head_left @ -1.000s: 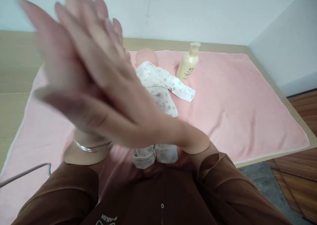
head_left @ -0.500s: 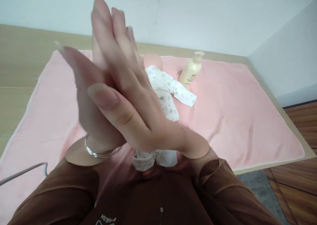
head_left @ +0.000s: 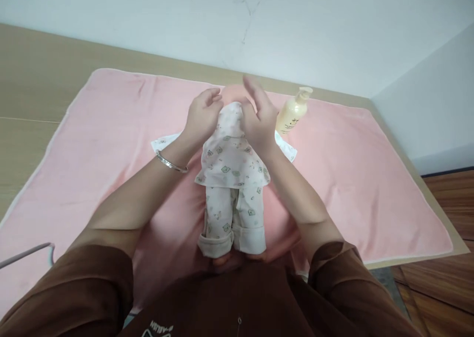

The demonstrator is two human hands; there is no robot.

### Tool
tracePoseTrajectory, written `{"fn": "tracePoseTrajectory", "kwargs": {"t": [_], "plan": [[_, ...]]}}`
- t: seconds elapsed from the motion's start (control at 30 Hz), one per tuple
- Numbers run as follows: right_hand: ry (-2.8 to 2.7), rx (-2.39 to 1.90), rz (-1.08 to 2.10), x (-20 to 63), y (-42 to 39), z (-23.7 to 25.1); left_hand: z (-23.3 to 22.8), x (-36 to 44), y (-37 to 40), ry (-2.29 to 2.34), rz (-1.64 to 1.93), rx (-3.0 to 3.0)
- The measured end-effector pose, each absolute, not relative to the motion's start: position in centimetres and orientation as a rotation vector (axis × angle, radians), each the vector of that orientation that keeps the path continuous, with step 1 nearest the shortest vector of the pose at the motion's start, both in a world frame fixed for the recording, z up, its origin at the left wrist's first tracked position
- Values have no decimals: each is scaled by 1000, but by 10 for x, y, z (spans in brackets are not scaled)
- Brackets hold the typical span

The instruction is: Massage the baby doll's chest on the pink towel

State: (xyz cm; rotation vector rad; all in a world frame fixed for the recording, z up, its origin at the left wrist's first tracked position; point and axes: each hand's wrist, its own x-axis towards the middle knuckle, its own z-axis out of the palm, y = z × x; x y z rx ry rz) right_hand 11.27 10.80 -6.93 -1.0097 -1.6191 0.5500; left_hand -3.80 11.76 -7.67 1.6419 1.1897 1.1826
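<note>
A baby doll in a white printed top (head_left: 231, 164) and white trousers with turned-up cuffs (head_left: 218, 213) lies on its back. Its round, skin-coloured head (head_left: 233, 94) points away from me. My left hand (head_left: 205, 113), with a silver bangle on its wrist, is at the doll's shoulder on the left, its fingers loosely bent toward the head. Across from it, my right hand (head_left: 262, 117) is cupped beside the head and shoulder, fingers apart from the thumb. Neither hand shows an object in it. The doll's face is mostly hidden from view.
A pink blanket (head_left: 344, 179) is spread under the doll on a wooden table (head_left: 33, 70). To the right of the doll stands a pale yellow pump bottle (head_left: 293, 110). A white wall (head_left: 166, 21) rises behind the table. A thin cable (head_left: 25, 254) shows at the lower left.
My hands were pressed palm to palm, close to the camera. Now they are apart and lowered forward, one on each side of the doll's head and shoulders.
</note>
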Motion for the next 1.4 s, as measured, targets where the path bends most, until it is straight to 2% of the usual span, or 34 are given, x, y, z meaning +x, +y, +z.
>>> {"fn": "tracePoseTrajectory", "kwargs": {"t": [0.1,0.23,0.5,0.63,0.73,0.87,1.0,1.1,1.2,1.4], "plan": [[-1915,-1244,400,122,109,-102,-106,-42,140,1373,1367,1583],[-2155,-1293,283,126,107,-120,-128,-28,132,1381,1410,1677],[-2184,-1635,223,127,88,-106,-137,-23,119,1517,1434,1654],[-2382,-1495,112,114,59,-98,-137,-22,118,1523,1487,1579],[-2462,-1445,181,119,70,-94,-139,-23,118,1503,1497,1587],[-2308,-1660,321,131,97,-92,-142,-25,118,1450,1479,1637],[-2214,-1815,219,120,76,-90,-144,-26,119,1419,1490,1646],[-2376,-1558,132,111,56,-91,-145,-26,119,1405,1518,1633],[-2476,-1324,223,117,68,-94,-147,-27,119,1391,1529,1617],[-2248,-1698,352,134,103,-96,-148,-28,119,1365,1510,1658]]}}
